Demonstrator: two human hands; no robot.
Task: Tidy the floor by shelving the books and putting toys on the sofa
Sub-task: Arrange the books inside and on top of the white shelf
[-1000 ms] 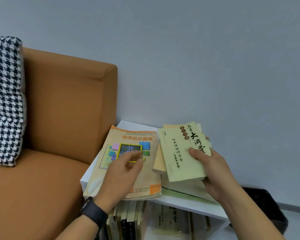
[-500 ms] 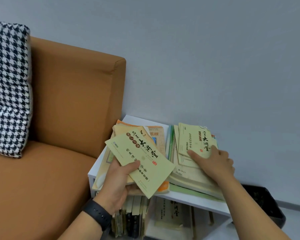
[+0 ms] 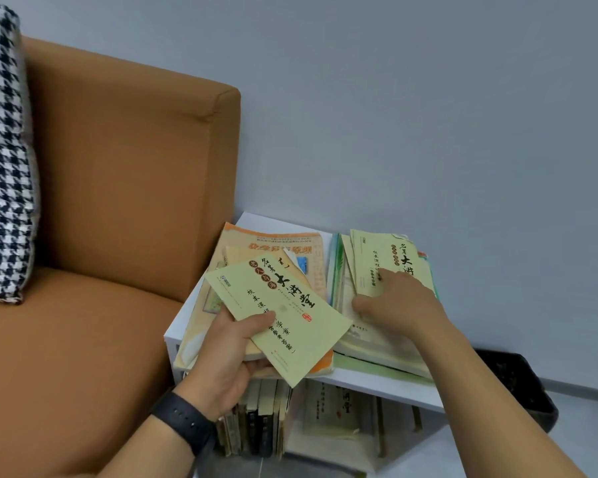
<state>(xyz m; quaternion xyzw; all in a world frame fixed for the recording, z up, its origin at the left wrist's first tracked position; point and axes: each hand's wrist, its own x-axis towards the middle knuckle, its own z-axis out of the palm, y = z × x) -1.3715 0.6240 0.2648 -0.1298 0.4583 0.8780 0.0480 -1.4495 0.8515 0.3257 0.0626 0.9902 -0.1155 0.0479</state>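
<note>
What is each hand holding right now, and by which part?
Left hand grips thin pale-green booklets by their lower-left edge. Right hand holds nothing, resting on the right-hand book stack.

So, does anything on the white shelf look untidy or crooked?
Yes. On the white shelf top, the right pile of pale green booklets is fanned out under the right hand, edges misaligned. The left hand holds more booklets tilted.

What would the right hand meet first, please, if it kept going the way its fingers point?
The right hand already rests on the pale green booklet topping the right-hand stack; further on, probably the grey wall.
</note>
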